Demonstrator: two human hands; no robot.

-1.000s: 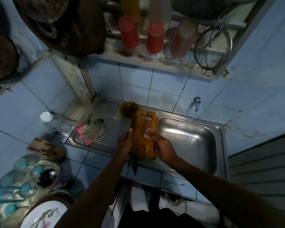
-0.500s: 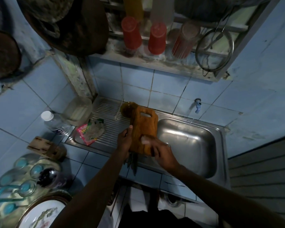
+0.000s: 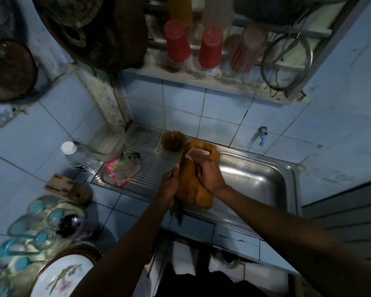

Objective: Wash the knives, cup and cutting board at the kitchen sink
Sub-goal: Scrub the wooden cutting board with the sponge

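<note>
A wooden cutting board (image 3: 190, 185) is held over the left edge of the steel sink (image 3: 255, 181). My left hand (image 3: 169, 187) grips the board's left edge together with knives (image 3: 178, 213), whose dark blades point down below the hand. My right hand (image 3: 206, 170) lies on the board's face and presses a pale sponge (image 3: 194, 153) near the handle hole at the top. A brown glass cup (image 3: 173, 140) stands on the drainboard behind the board.
A blue tap (image 3: 262, 136) sticks out of the tiled wall above the sink. A pink packet (image 3: 122, 168), a clear container (image 3: 108, 140) and a plastic bottle (image 3: 77, 156) sit to the left. A wooden knife block (image 3: 66, 187), glasses and a plate (image 3: 62, 275) crowd the counter.
My right hand slid from the board's lower part up to its top with the sponge. The left hand kept its grip on the board and the knives.
</note>
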